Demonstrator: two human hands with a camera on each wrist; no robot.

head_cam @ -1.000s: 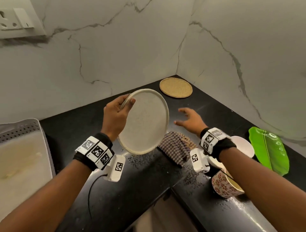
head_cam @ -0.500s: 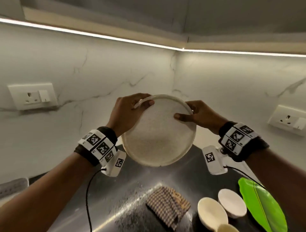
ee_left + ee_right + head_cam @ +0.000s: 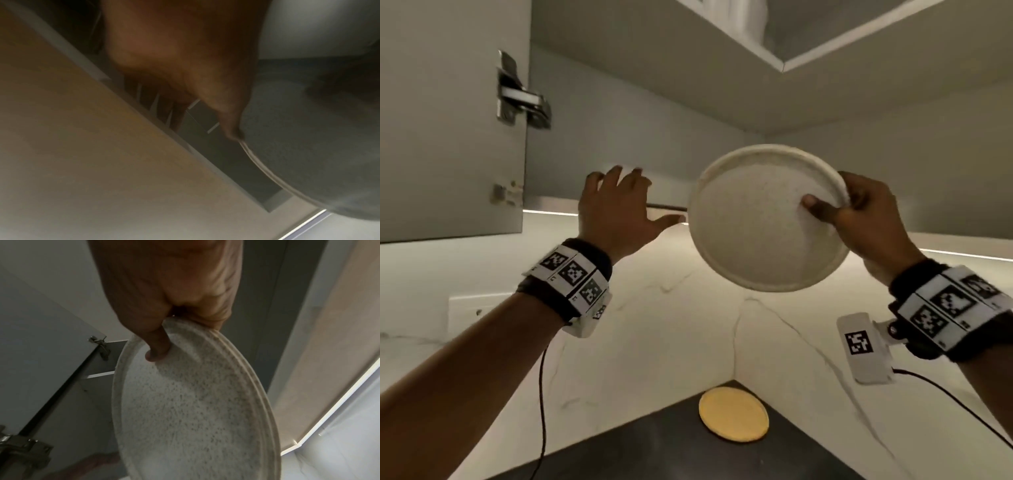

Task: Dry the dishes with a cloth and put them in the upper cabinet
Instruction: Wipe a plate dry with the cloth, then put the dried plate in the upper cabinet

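A round speckled cream plate point(image 3: 756, 226) is up in the air in front of the open upper cabinet point(image 3: 654, 113), its face tilted toward me. My right hand point(image 3: 859, 212) grips its right rim, thumb point(image 3: 156, 352) pressed on the face and the other fingers behind the rim. The plate point(image 3: 195, 402) fills the right wrist view. My left hand point(image 3: 619, 205) is open with fingers spread, just left of the plate. Its thumb tip point(image 3: 234, 134) is at the plate's point(image 3: 308, 146) rim; I cannot tell whether it touches.
The cabinet door point(image 3: 448, 120) stands open at the left, with a metal hinge point(image 3: 520, 96). A shelf edge point(image 3: 784, 65) runs overhead with something white point(image 3: 736, 17) on it. Below, a round yellow mat point(image 3: 732, 419) lies in the corner of the black counter point(image 3: 654, 455).
The plate has gone up from counter height to the cabinet. My right hand took its right rim, and my left hand has let go and opened beside it.
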